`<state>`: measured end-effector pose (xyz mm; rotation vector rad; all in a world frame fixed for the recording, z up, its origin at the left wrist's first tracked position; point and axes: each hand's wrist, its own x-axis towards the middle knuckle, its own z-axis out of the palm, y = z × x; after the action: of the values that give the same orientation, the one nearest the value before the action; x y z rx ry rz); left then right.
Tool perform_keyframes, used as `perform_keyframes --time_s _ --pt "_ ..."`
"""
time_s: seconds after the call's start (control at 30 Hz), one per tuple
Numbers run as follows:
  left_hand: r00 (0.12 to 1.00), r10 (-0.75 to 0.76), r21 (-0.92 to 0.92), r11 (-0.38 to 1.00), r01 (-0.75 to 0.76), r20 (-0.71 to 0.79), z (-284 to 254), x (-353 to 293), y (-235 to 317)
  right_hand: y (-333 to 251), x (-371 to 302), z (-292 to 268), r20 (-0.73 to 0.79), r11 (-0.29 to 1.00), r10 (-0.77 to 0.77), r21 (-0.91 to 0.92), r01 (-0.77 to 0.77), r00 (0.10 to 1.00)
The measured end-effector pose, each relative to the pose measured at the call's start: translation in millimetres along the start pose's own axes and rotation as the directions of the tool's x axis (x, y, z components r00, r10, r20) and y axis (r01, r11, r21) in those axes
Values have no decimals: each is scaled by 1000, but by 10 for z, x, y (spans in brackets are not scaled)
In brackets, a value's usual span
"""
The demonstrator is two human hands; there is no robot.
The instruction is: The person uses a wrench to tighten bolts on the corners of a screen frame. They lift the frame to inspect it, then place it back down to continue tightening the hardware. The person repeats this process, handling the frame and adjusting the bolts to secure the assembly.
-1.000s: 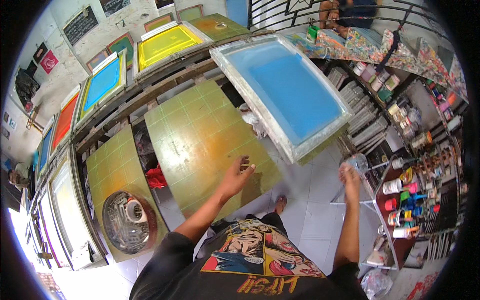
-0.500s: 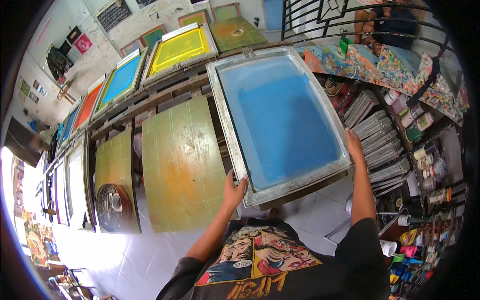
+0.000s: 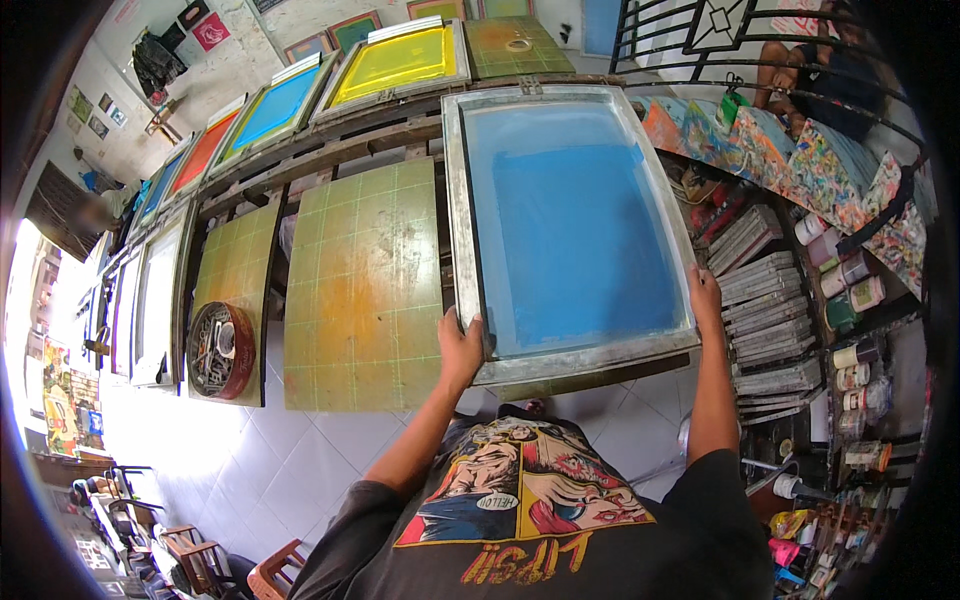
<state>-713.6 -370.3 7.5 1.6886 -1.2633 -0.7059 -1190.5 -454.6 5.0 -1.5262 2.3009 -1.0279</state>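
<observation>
A silk-screen frame [image 3: 575, 250] with blue mesh and a worn whitish-grey border lies in front of me, over an olive board [image 3: 600, 377] whose near edge shows below it. My left hand [image 3: 461, 350] holds the border near its near-left corner, thumb on top and fingers partly hidden. On the opposite side, my right hand [image 3: 706, 297] is closed around the right border, toward the near end. At the far end, the frame meets a metal hinge clamp [image 3: 530, 87] on the rack's rail. Whether the frame rests fully on the board, I cannot tell.
Left of the frame stands another gridded olive board [image 3: 365, 290]. Farther left, a round tin of small tools [image 3: 221, 350] sits on a board. Yellow [image 3: 398, 66] and blue screens line the far side. Stacked frames [image 3: 765, 310] and paint jars [image 3: 850, 378] fill the right; a person sits beyond the railing.
The silk-screen frame has turned to sit straighter with the rack, its near edge now closer to level. Both hands have stayed on its sides. My view has shifted a little.
</observation>
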Motion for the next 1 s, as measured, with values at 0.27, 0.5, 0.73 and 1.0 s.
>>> perform_keyframes --time_s 0.27,0.5,0.73,1.0 --pt "988 -157 -216 964 155 10 -238 52 370 -595 -50 -393 86 983 178 33 -182 980" --pt "973 -224 -462 858 224 57 -696 -44 190 -1159 -452 -653 -51 952 36 304 -19 998" --pt "954 -287 -397 889 230 -88 -2280 -88 426 -2285 -1394 -478 -163 834 -189 494 246 968" --pt "836 -215 -191 972 135 -504 -4965 -404 -904 -3879 -3413 664 -89 556 -283 796 239 955"
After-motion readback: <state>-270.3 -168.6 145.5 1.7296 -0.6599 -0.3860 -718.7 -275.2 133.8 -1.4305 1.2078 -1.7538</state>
